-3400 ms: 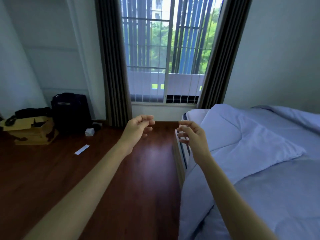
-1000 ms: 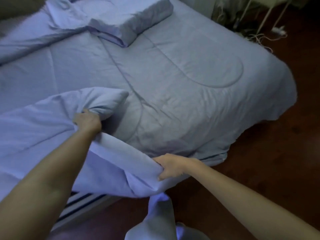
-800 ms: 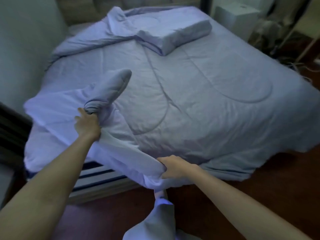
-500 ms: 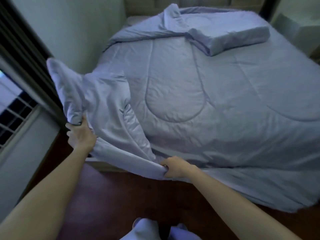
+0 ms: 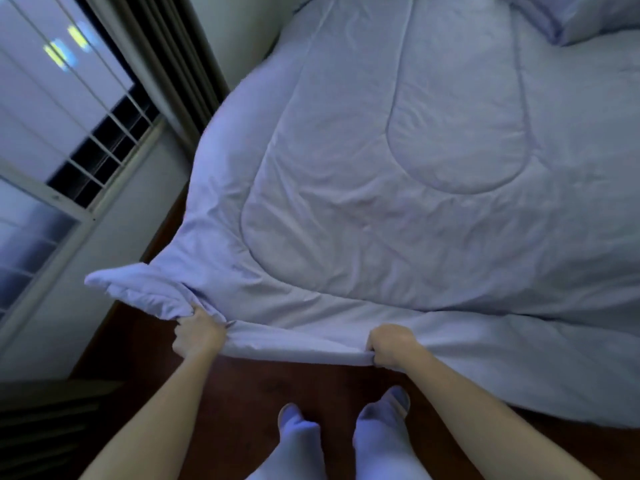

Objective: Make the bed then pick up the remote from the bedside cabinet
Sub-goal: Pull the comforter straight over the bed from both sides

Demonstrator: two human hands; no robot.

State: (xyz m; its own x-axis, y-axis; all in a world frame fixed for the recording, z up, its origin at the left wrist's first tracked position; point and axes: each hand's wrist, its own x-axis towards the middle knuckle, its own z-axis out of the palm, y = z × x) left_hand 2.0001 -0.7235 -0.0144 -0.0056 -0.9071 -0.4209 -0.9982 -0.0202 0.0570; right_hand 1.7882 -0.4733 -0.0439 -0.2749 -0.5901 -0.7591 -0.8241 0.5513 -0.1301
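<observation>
A pale blue quilted duvet (image 5: 398,174) lies spread flat over the bed, its foot edge hanging toward me. My left hand (image 5: 197,336) is shut on the duvet's bunched left corner. About half a metre to the right, my right hand (image 5: 393,344) is shut on the same foot edge. A folded pillow (image 5: 585,15) shows at the top right. The remote and the bedside cabinet are out of view.
I stand at the foot of the bed on a dark wooden floor (image 5: 242,393), my feet (image 5: 343,420) just below the duvet edge. A window (image 5: 52,109) and a dark curtain (image 5: 166,53) stand at the left. Dark furniture (image 5: 41,427) sits at the lower left.
The folded-over left corner of the duvet has been pulled down and laid flat. Both hands have moved down to the foot edge, still gripping it. The view has tilted down to my feet.
</observation>
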